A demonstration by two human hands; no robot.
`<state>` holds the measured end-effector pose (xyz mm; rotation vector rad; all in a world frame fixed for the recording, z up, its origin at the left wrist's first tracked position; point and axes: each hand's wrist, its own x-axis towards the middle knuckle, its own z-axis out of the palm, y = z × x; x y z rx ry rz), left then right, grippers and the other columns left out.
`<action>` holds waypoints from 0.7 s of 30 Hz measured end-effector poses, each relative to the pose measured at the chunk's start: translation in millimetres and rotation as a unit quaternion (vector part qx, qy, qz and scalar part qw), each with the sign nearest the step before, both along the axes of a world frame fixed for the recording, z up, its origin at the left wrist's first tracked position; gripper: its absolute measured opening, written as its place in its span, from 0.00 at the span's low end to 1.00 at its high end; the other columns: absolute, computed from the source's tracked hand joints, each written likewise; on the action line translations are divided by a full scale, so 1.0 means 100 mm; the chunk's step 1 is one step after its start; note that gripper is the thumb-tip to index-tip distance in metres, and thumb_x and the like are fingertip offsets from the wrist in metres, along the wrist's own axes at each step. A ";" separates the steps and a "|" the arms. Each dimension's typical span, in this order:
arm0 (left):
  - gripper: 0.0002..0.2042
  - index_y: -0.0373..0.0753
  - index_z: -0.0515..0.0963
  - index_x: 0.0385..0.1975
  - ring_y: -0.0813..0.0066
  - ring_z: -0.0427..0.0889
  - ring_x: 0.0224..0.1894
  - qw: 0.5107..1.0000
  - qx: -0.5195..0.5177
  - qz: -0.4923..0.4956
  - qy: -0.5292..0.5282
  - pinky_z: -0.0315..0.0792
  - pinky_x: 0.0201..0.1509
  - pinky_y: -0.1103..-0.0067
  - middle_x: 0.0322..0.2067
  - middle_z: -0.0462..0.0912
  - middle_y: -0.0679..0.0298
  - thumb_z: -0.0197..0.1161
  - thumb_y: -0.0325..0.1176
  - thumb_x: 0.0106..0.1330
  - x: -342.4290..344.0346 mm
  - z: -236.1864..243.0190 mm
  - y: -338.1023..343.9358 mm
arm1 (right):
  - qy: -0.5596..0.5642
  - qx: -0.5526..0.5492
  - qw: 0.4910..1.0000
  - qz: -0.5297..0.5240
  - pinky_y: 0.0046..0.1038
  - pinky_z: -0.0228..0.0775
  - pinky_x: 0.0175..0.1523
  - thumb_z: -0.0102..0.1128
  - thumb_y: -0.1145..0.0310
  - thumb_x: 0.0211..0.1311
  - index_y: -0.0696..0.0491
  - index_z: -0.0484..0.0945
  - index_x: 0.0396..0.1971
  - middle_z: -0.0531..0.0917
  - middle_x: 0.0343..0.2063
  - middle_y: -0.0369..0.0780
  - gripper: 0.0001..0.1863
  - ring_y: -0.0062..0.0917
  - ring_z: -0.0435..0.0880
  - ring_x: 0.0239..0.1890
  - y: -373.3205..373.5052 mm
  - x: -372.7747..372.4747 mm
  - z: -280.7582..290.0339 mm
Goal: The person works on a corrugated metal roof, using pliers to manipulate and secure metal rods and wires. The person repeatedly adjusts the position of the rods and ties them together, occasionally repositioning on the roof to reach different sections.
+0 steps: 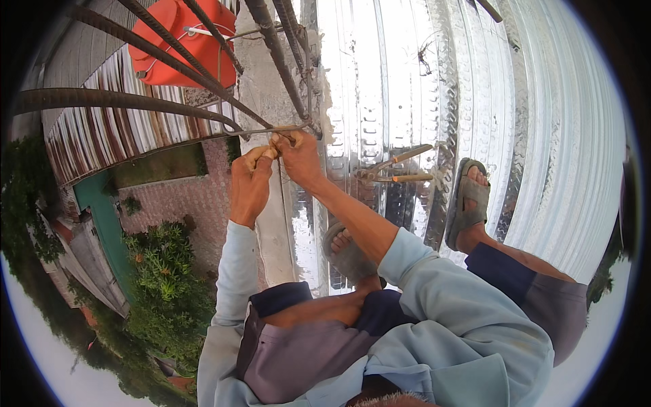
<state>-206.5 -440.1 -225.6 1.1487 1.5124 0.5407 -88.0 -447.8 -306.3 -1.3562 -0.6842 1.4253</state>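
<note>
My left hand [251, 182] is closed in a pinch, its fingertips meeting those of my right hand [299, 159] at the foot of a group of ribbed steel rebars [102, 99]. My right hand's fingers are curled and closed just below the corner of a thin steel stirrup [310, 85] that runs around the bars. Whatever lies between the fingertips is too small to make out. To the right of my hands, a pair of pincers [411, 178] with orange-brown handles rests on the corrugated metal sheet [563, 136].
The rebars rise from a concrete ledge [261, 74] along the metal sheet's left edge. Beyond it is a drop to a paved yard [159, 214] with bushes [163, 271]. A red container [159, 34] stands at upper left. Scraps of wire [424, 57] lie on the sheet.
</note>
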 end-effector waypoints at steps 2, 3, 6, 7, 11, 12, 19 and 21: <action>0.11 0.31 0.83 0.34 0.85 0.61 0.18 0.995 -0.040 0.077 -0.057 0.55 0.22 0.82 0.18 0.70 0.72 0.58 0.33 0.72 0.26 0.09 0.03 | -0.095 0.044 0.994 -0.045 0.29 0.76 0.37 0.60 0.71 0.71 0.64 0.81 0.36 0.86 0.29 0.43 0.09 0.23 0.83 0.30 -0.03 -0.07 -0.02; 0.11 0.32 0.82 0.31 0.85 0.62 0.17 0.988 -0.051 0.120 -0.088 0.55 0.21 0.82 0.18 0.71 0.71 0.59 0.32 0.72 0.42 0.13 0.10 | -0.100 0.066 0.990 -0.068 0.29 0.76 0.38 0.60 0.71 0.71 0.64 0.81 0.36 0.86 0.30 0.44 0.09 0.24 0.84 0.31 -0.04 -0.12 -0.04; 0.09 0.33 0.79 0.31 0.82 0.65 0.15 0.950 -0.098 0.222 -0.194 0.58 0.19 0.82 0.19 0.77 0.65 0.61 0.33 0.72 0.46 0.02 0.34 | -0.067 0.063 0.993 -0.073 0.26 0.76 0.40 0.65 0.65 0.69 0.63 0.79 0.39 0.85 0.32 0.40 0.14 0.20 0.83 0.35 -0.08 -0.17 -0.10; 0.10 0.32 0.79 0.31 0.81 0.66 0.15 0.922 -0.129 0.270 -0.247 0.57 0.18 0.82 0.20 0.78 0.64 0.62 0.33 0.72 0.46 0.05 0.44 | -0.048 0.049 0.996 -0.065 0.24 0.75 0.40 0.67 0.62 0.68 0.62 0.78 0.40 0.85 0.32 0.38 0.16 0.17 0.82 0.37 -0.08 -0.17 -0.12; 0.12 0.30 0.79 0.43 0.79 0.69 0.16 0.893 -0.198 0.234 -0.329 0.61 0.19 0.82 0.30 0.85 0.58 0.62 0.35 0.72 0.30 0.09 0.46 | 0.008 0.043 0.996 -0.084 0.28 0.78 0.39 0.64 0.67 0.69 0.64 0.81 0.40 0.88 0.32 0.44 0.12 0.25 0.86 0.33 -0.02 -0.18 -0.22; 0.13 0.30 0.78 0.47 0.80 0.69 0.17 0.900 -0.211 0.193 -0.330 0.62 0.20 0.82 0.33 0.86 0.58 0.62 0.35 0.72 0.25 0.11 0.45 | 0.015 0.044 0.994 -0.102 0.28 0.78 0.37 0.65 0.67 0.69 0.64 0.81 0.40 0.87 0.31 0.43 0.13 0.24 0.85 0.32 -0.03 -0.20 -0.22; 0.16 0.29 0.78 0.52 0.77 0.75 0.30 0.990 0.075 0.117 -0.040 0.68 0.35 0.78 0.39 0.85 0.57 0.56 0.29 0.67 0.07 0.02 0.43 | 0.148 -0.057 0.978 -0.139 0.25 0.76 0.27 0.70 0.62 0.66 0.61 0.80 0.33 0.82 0.23 0.39 0.15 0.20 0.80 0.22 0.07 -0.21 0.00; 0.19 0.28 0.78 0.53 0.68 0.77 0.52 0.982 0.108 0.096 -0.125 0.68 0.58 0.72 0.50 0.83 0.54 0.51 0.22 0.61 0.09 -0.09 0.50 | 0.192 -0.088 0.965 -0.155 0.24 0.73 0.25 0.70 0.63 0.64 0.59 0.80 0.31 0.81 0.22 0.39 0.14 0.21 0.80 0.21 0.09 -0.18 0.02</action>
